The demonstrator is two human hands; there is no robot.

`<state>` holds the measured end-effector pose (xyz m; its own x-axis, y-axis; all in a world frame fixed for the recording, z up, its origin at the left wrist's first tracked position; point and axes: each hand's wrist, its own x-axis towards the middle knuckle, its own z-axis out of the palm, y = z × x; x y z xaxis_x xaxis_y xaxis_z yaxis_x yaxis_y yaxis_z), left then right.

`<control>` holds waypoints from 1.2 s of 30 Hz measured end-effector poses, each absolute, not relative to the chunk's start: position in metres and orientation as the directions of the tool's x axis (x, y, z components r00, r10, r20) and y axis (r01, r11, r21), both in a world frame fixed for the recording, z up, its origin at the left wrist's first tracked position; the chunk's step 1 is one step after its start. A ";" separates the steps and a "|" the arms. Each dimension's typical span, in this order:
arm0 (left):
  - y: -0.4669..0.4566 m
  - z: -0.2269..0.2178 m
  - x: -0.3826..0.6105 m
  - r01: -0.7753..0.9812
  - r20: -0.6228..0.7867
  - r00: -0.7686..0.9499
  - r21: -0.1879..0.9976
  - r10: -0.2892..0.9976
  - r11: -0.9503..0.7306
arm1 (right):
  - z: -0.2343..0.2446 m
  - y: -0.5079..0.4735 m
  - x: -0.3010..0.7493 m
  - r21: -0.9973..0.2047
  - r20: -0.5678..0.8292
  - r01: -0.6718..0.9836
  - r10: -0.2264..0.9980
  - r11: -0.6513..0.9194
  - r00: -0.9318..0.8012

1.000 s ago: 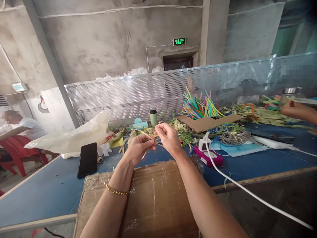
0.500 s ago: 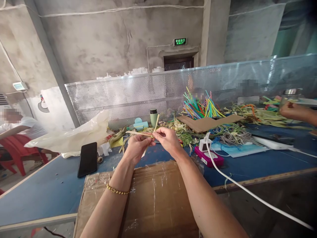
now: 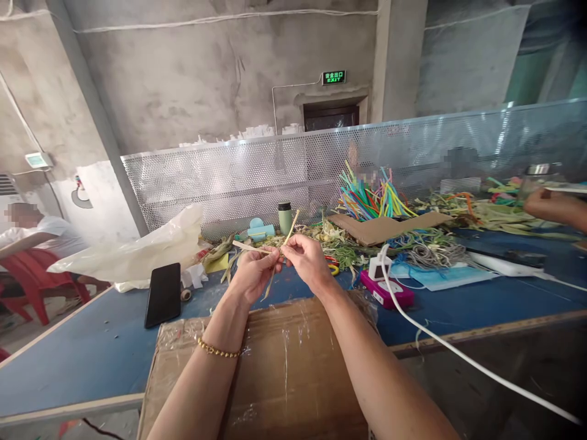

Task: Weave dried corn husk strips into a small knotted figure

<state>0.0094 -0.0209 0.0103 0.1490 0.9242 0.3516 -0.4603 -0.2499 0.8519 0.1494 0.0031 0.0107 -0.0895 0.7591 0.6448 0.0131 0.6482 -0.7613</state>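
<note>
My left hand (image 3: pixel 254 272) and my right hand (image 3: pixel 306 260) meet above the blue table (image 3: pixel 92 348), both pinched on thin pale straw strips (image 3: pixel 250 247). One strip sticks out to the left from my left fingers. Another strip (image 3: pixel 291 225) points up and to the right between the two hands, and a loose end hangs down below my left hand. A gold bracelet (image 3: pixel 218 351) circles my left wrist. Both forearms pass over a taped cardboard box (image 3: pixel 284 373) at the table's near edge.
A black phone (image 3: pixel 162 294) lies left of the box beside a crumpled plastic bag (image 3: pixel 137 250). Behind the hands are a heap of straw scraps (image 3: pixel 348 244), coloured strips (image 3: pixel 371 195), a green bottle (image 3: pixel 285 217) and a perforated metal screen (image 3: pixel 220 177). A white cable (image 3: pixel 458 357) runs right. Another person's hand (image 3: pixel 550 205) works at far right.
My hands have turned the strips: the one that lay slanted across both hands now points up and right, and another juts left. The hands themselves stay in place.
</note>
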 end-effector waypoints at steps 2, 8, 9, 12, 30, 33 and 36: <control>-0.021 0.010 0.009 -0.464 0.348 0.157 0.852 0.924 -0.242 | 0.011 0.002 0.149 -0.770 0.636 -0.010 0.768 0.638 -0.075; -0.024 0.013 0.008 -0.457 0.360 0.233 0.860 0.903 -0.225 | 0.010 0.000 0.144 -0.808 0.586 -0.105 0.809 0.580 -0.043; -0.024 0.013 0.008 -0.458 0.360 0.238 0.861 0.902 -0.222 | 0.009 0.001 0.143 -0.814 0.577 -0.115 0.815 0.570 -0.044; -0.022 0.012 0.007 -0.433 0.328 0.223 0.877 0.918 -0.208 | 0.008 0.004 0.141 -0.801 0.599 -0.056 0.799 0.596 -0.046; -0.021 0.011 0.010 -0.472 0.369 -0.012 0.817 0.929 -0.331 | 0.013 -0.004 0.148 -0.735 0.666 -0.059 0.703 0.676 -0.247; -0.022 0.013 0.010 -0.496 0.359 0.012 0.813 0.933 -0.306 | 0.015 -0.007 0.148 -0.734 0.668 -0.106 0.688 0.670 -0.284; -0.024 0.014 0.009 -0.510 0.348 0.049 0.814 0.936 -0.276 | 0.016 -0.008 0.149 -0.746 0.661 -0.183 0.679 0.640 -0.320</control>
